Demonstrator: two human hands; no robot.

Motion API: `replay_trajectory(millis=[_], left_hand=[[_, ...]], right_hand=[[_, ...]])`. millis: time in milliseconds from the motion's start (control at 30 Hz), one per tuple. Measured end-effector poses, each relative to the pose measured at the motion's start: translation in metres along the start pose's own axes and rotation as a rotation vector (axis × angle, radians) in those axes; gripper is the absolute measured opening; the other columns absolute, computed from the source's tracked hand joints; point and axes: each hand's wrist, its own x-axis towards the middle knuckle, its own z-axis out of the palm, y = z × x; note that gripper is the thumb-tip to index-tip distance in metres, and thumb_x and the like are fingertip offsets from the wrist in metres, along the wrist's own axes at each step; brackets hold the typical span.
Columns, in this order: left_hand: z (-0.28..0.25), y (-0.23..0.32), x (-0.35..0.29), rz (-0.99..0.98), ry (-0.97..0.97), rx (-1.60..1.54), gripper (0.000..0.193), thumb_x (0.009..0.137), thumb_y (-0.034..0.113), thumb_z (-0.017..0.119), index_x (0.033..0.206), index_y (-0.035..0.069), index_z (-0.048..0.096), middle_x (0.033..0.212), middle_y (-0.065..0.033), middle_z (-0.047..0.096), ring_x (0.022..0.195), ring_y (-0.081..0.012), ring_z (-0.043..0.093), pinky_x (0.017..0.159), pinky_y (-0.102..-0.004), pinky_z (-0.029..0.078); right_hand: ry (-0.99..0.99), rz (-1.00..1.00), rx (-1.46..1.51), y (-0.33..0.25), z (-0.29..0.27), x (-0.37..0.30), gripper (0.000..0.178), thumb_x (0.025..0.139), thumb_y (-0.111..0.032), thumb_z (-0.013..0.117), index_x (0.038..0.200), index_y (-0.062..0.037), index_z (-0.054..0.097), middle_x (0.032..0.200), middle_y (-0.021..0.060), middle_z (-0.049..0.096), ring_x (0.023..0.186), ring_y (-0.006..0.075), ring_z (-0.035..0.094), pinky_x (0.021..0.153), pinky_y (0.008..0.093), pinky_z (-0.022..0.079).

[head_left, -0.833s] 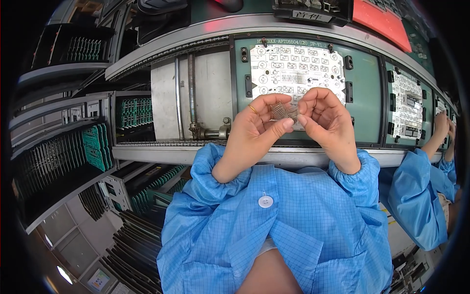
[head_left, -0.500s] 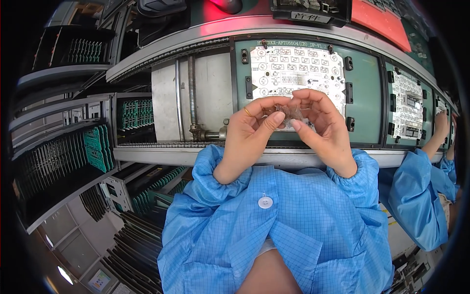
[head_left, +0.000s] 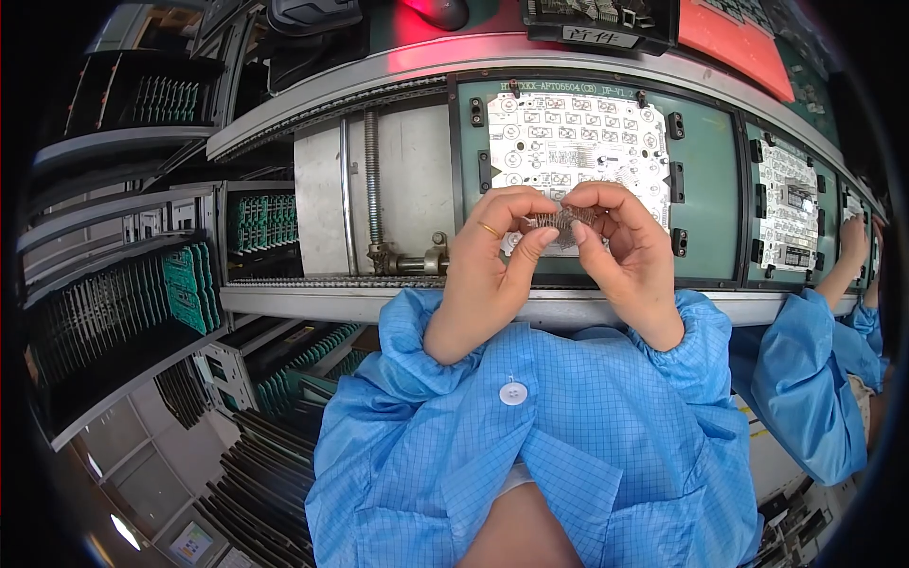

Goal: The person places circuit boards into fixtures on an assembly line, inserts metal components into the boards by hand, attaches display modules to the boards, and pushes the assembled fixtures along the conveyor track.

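Both hands meet over the near edge of a white circuit board (head_left: 568, 142), which lies in a green carrier plate (head_left: 705, 180) with black clamps. Between my fingertips is a small clear-looking piece with rows of thin metal pins (head_left: 568, 227). My left hand (head_left: 494, 260), a ring on one finger, pinches its left side between thumb and forefinger. From the other side, my right hand (head_left: 630, 260) grips it with thumb and curled fingers. The fingers partly cover the pinned piece, so its full shape is hidden. My hands also hide the board's lower edge.
A metal rail (head_left: 341, 305) runs along the near side of the line. To the left stand a threaded rod (head_left: 372, 180) and racks of green boards (head_left: 189, 284). Behind the line sit a black bin of metal parts (head_left: 606, 36) and a red tray (head_left: 734, 47). A co-worker's sleeve (head_left: 814, 379) is at right.
My left hand has shifted slightly right and down, and its fingertips sit closer to the right hand's. The pinned piece has turned a little between them and stays held.
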Motion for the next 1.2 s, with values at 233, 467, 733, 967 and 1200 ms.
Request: replay_trajectory(millis=[233,467,733,967,1200], left_hand=[[0.000,-0.005,-0.003,0.051,0.034,0.021,0.017,0.096,0.002,0.064,0.112,0.000,0.062,0.109,-0.0112,0.063,0.088,-0.0163,0.061,0.082,-0.0281,0.051],[0.000,-0.003,-0.003,-0.118,0.011,-0.077,0.015,0.098,0.004,0.062,0.113,0.000,0.059,0.106,-0.0086,0.064,0.087,-0.0123,0.060,0.081,-0.0264,0.049],[-0.001,-0.004,0.000,-0.085,-0.010,-0.079,0.016,0.100,0.000,0.058,0.116,0.000,0.058,0.111,-0.0089,0.064,0.093,-0.0128,0.063,0.085,-0.0261,0.050],[0.000,-0.002,0.001,-0.066,0.001,-0.218,0.017,0.101,0.000,0.055,0.118,0.000,0.056,0.112,-0.0063,0.064,0.098,-0.0110,0.063,0.088,-0.0254,0.051],[-0.003,-0.004,-0.001,-0.129,-0.009,-0.189,0.020,0.102,0.004,0.056,0.121,-0.001,0.055,0.108,-0.0067,0.065,0.094,-0.0101,0.060,0.086,-0.0250,0.050]], right_hand=[[-0.044,0.013,-0.179,-0.007,-0.003,0.001,0.032,0.090,0.010,0.058,0.122,0.0046,0.060,0.118,0.0070,0.053,0.102,0.0125,0.056,0.093,0.0260,0.047],[0.013,-0.062,-0.139,-0.003,0.001,0.003,0.033,0.089,0.010,0.058,0.122,0.0045,0.061,0.120,0.0083,0.051,0.111,0.0156,0.055,0.098,0.0295,0.046],[-0.025,-0.072,-0.093,0.001,-0.001,0.008,0.037,0.092,0.009,0.058,0.129,0.0033,0.056,0.126,0.0102,0.052,0.120,0.0186,0.055,0.105,0.0316,0.044],[-0.043,0.091,0.145,0.004,0.003,0.005,0.048,0.092,0.005,0.063,0.138,0.0013,0.048,0.136,0.0105,0.055,0.127,0.0198,0.053,0.107,0.0328,0.042],[-0.024,-0.044,-0.111,0.012,0.000,0.008,0.050,0.090,0.009,0.062,0.138,0.0016,0.049,0.128,0.0082,0.055,0.124,0.0184,0.053,0.106,0.0316,0.043]])
